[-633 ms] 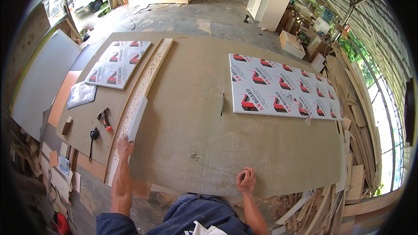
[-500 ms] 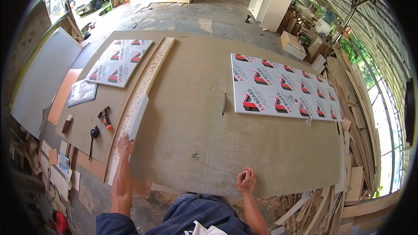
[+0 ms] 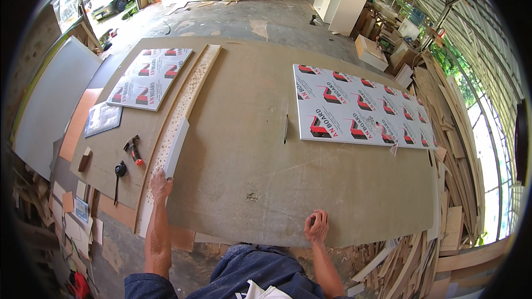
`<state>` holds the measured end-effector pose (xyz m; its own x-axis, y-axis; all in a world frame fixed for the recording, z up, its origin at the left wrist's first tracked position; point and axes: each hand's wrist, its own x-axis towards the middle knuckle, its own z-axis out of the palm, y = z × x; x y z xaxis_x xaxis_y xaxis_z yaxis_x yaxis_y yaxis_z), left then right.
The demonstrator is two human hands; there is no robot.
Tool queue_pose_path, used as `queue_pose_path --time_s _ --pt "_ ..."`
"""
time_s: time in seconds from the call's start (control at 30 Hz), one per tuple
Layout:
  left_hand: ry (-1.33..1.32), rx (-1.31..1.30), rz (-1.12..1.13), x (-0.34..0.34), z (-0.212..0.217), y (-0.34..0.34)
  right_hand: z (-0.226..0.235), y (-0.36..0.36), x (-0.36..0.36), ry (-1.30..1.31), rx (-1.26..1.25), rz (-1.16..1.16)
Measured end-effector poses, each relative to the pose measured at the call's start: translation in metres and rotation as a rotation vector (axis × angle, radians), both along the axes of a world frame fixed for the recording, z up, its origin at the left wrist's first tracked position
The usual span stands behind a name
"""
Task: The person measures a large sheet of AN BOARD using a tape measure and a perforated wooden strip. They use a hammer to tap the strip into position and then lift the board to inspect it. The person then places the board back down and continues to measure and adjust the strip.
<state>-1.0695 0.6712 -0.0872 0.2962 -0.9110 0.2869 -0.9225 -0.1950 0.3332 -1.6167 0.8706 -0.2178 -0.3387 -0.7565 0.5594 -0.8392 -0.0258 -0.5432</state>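
Note:
My left hand [image 3: 160, 184] is closed on the near end of a narrow white board strip [image 3: 177, 147]. The strip lies along the right side of a long, shallow wooden channel [image 3: 187, 91] with a speckled pale face; whether the specks are holes or crumbs I cannot tell. Near the front edge of the big brown worktable board [image 3: 238, 160], my right hand [image 3: 316, 225] rests with its fingers curled in. Anything inside those fingers is hidden. A thin dark pen-like tool [image 3: 286, 129] lies mid-table, left of a large white board [image 3: 363, 108] with red and black print.
Left of the channel lie a smaller printed board [image 3: 149, 79], a clear plastic-looking sheet [image 3: 103, 119], a claw hammer [image 3: 133, 150], a black tape measure [image 3: 120, 169] and a small wood block [image 3: 85, 159]. Wood offcuts [image 3: 407, 263] heap on the floor at right. A white cabinet [image 3: 341, 4] stands beyond.
The whole view has shifted very slightly. Both hands and the white strip stay in nearly the same place.

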Motion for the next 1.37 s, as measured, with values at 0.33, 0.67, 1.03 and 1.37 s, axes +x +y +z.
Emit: queue_pose_path --time_s 0.33,0.67,1.03,1.37 --pt "-0.036 -0.041 -0.017 0.009 -0.007 -0.002 0.004 -0.001 0.002 -0.017 0.006 0.018" --pt "-0.009 -0.047 -0.011 0.008 0.0 0.006 -0.001 -0.002 0.002 -0.042 0.033 0.008" --pt "0.074 -0.085 -0.09 0.051 -0.008 0.003 -0.01 0.091 -0.032 -0.321 -0.078 -0.001" --pt "-0.179 -0.406 0.21 -0.199 -0.032 0.083 -0.249 0.367 -0.092 -0.874 -0.267 -0.62"
